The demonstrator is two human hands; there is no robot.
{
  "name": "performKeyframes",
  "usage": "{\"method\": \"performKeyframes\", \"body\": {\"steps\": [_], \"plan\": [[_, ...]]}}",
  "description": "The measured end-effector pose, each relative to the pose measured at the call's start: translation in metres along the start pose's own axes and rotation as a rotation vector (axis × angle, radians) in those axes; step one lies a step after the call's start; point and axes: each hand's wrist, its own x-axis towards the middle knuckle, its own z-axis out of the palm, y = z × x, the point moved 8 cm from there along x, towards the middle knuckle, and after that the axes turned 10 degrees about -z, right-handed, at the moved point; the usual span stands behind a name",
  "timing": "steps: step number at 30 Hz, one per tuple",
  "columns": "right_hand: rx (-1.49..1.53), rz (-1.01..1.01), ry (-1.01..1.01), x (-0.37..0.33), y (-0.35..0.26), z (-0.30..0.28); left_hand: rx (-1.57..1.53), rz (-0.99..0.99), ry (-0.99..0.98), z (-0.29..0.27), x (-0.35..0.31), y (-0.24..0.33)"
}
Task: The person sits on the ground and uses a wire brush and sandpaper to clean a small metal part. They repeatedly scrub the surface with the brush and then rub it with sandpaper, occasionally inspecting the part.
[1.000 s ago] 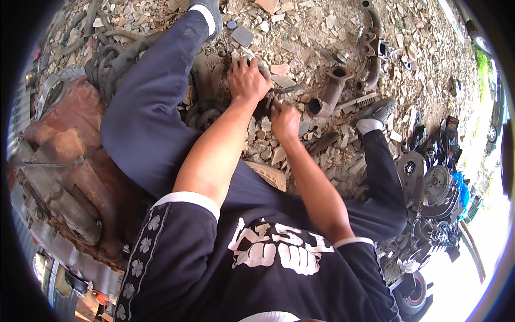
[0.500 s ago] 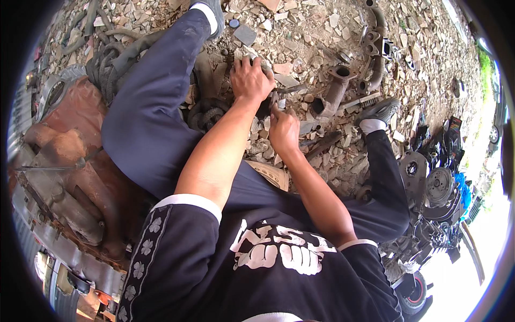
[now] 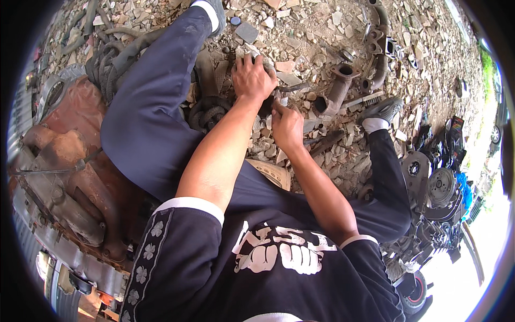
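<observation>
My left hand [image 3: 253, 78] is closed over a grey, rounded piece [image 3: 269, 65], its fingers bent across the top. Most of that piece is hidden under the palm. Just below and to the right, my right hand [image 3: 288, 126] is closed, thumb and fingers pinched together. Something small and thin with a pale end [image 3: 283, 101] shows at its fingertips, too small to name. A dark, rod-like end [image 3: 295, 87] sticks out to the right of my left hand. The two hands are close together, low over the stony ground between my spread legs.
A rusty flanged pipe [image 3: 336, 91] and a longer manifold [image 3: 380, 51] lie to the right, beside a wire brush [image 3: 365, 100]. Dark hoses [image 3: 110, 61] are heaped at left. A large rusty engine part [image 3: 64, 145] stands by my left leg; machine parts [image 3: 437, 188] pile up at far right.
Both hands have shifted very slightly to the right, and the whole view has shifted a little with them. My left hand keeps its hold on the grey piece.
</observation>
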Motion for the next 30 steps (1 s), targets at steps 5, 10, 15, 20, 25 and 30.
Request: {"method": "performKeyframes", "body": {"steps": [5, 10, 15, 20, 25, 30], "plan": [[-0.035, 0.01, 0.065, 0.017, 0.023, 0.007, 0.017, -0.012, -0.033, 0.003, 0.003, 0.002], [-0.052, 0.03, -0.076, -0.002, 0.012, 0.008, 0.027, -0.017, -0.019, 0.004, 0.005, -0.001], [-0.03, 0.101, -0.129, 0.007, 0.025, 0.017, 0.021, -0.013, -0.017, 0.005, 0.003, -0.001], [-0.096, 0.027, 0.022, 0.01, 0.036, 0.02, 0.025, -0.01, -0.031, 0.004, 0.002, 0.001], [-0.018, 0.162, -0.12, 0.017, 0.063, 0.007, 0.035, -0.009, -0.068, 0.002, 0.0, -0.002], [0.112, 0.348, 0.111, -0.008, 0.113, -0.009, 0.058, -0.018, -0.114, 0.005, 0.002, -0.002]]}}
